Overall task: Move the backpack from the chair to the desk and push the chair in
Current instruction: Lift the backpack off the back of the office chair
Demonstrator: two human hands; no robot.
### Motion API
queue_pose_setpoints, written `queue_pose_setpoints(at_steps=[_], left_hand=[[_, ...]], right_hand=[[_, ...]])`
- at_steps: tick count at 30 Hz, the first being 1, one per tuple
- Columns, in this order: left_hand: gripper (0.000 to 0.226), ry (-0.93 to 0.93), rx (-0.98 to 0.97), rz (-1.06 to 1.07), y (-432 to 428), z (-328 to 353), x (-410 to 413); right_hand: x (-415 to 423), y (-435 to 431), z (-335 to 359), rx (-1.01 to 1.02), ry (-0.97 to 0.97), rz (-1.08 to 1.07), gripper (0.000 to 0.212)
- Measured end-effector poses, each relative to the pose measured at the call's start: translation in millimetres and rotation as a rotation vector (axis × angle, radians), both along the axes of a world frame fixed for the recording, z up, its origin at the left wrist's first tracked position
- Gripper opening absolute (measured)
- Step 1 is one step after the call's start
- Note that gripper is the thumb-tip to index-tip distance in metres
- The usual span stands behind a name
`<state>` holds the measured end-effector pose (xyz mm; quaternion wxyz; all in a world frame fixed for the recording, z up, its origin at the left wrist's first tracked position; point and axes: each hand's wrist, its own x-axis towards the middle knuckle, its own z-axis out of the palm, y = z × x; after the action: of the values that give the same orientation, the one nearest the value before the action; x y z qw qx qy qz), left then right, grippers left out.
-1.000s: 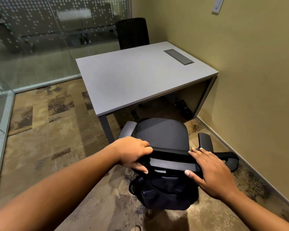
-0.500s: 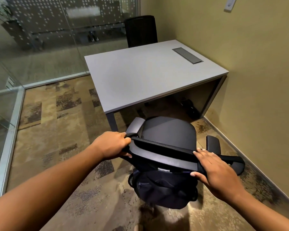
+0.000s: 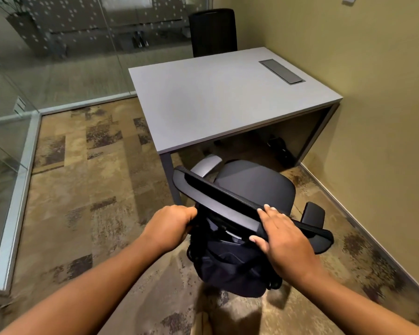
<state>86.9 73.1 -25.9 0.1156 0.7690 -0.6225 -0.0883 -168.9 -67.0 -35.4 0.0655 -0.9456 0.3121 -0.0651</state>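
Observation:
A black office chair stands in front of the grey desk, seat towards the desk and backrest top towards me. A dark backpack hangs behind the backrest, above the carpet. My left hand is closed around a dark strap at the backpack's top left, just below the backrest rail. My right hand grips the backrest's top rail near its right end, fingers over it and thumb under. The desk top is bare.
A second black chair stands at the desk's far side. A metal cable hatch is set into the desk top. A yellow wall runs close on the right, and glass partitions stand at the left and back.
My left hand has left the backrest's left end and dropped onto the backpack's strap. The chair has swung so its backrest runs diagonally. My right hand stays on the rail.

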Motion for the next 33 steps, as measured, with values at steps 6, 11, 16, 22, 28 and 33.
queue_pose_setpoints(at_steps=[6, 11, 16, 22, 28, 33], left_hand=[[0.024, 0.1, -0.067, 0.046, 9.8, -7.4, -12.7], [0.037, 0.089, -0.131, 0.015, 12.9, -2.7, -26.7], [0.038, 0.065, -0.165, -0.014, 14.9, 2.6, -39.9], [0.044, 0.057, -0.221, -0.02, 18.4, 17.2, -39.3], [0.028, 0.041, -0.235, -0.127, 2.4, 42.5, -67.6], [0.031, 0.022, -0.262, -0.224, -11.6, 65.1, -97.3]], right_hand=[[9.2, 4.6, -2.5, 0.157, -0.155, 0.003, 0.045], [8.1, 0.9, 2.5, 0.327, -0.343, -0.117, 0.035], [3.7, -2.7, 7.4, 0.307, -0.315, -0.088, 0.039], [-20.6, -12.0, 31.5, 0.082, -0.159, -0.074, 0.045], [-61.0, -18.2, 51.5, 0.102, -0.209, -0.076, 0.046], [-107.0, -25.6, 56.2, 0.156, -0.355, -0.131, 0.044]])
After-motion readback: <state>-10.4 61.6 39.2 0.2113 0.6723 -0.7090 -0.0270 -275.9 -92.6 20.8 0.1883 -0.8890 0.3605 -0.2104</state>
